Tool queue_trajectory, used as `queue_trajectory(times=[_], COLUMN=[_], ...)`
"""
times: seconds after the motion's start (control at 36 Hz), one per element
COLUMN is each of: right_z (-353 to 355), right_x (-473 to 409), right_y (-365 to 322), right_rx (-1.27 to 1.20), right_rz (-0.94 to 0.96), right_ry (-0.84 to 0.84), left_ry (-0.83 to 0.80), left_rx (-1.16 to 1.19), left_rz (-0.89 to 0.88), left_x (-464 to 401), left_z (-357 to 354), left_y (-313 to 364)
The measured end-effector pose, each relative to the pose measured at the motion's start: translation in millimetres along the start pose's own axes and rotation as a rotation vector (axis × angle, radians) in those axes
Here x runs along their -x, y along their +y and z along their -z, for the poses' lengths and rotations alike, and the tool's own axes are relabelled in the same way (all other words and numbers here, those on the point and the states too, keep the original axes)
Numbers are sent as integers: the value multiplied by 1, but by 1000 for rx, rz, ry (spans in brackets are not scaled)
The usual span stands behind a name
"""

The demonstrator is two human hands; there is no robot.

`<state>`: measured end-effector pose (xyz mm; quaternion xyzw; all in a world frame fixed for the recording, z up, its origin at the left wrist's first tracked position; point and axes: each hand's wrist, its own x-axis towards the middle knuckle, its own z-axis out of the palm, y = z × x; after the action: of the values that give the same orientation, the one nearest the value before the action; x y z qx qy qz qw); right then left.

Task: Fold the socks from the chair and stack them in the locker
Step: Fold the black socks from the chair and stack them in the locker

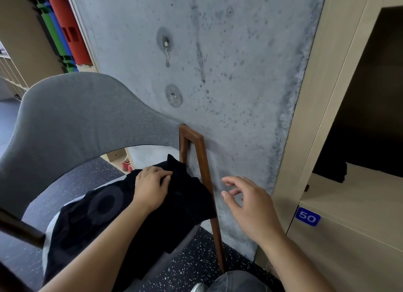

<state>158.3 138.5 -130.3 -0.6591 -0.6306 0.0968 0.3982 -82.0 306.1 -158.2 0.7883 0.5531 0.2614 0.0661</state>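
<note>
While the left hand [152, 188] digs curled fingers into the black socks [185, 195] heaped on the chair [72, 121] seat, the right hand [248, 202] hovers open and empty beside the wooden frame [204, 167]. Risk: the heap overhangs the seat edge, so a tug could spill pieces to the floor [196, 254]. Black on black, pairs may be mismatched. Locker [357, 182] at right already holds a dark folded stack [330, 171].

Left hand [152, 186]: centre of the frame, palm down, fingers curled at their tips. Its bare forearm runs down to the lower left edge. Right hand [250, 206]: right of centre, raised in the air, touching nothing. Fingers spread and loosely bent, thumb apart. Its bare forearm runs down to the lower right edge.
</note>
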Motion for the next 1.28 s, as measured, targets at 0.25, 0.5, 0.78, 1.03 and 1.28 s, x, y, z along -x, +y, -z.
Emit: queue_trajectory(times=[0.25,0.5,0.78,1.03,1.28], right_z=[6,27,77,143,193], right_x=[2,11,23,43,68], right_y=[-3,-7,7,38,82], right_rx=[-144,-427,-711,-795,-579], right_rz=[-35,-134,-197,-304,-399], right_ry=[28,26,203,408,475], left_ry=[115,11,-122,-335,-423], left_rx=[402,793,915,1067,1126], left_rz=[-28,-96,-207,-269,-248], left_x=[33,75,85,78,68], left_z=[51,83,60,32,-6], left_y=[21,76,166,240,298])
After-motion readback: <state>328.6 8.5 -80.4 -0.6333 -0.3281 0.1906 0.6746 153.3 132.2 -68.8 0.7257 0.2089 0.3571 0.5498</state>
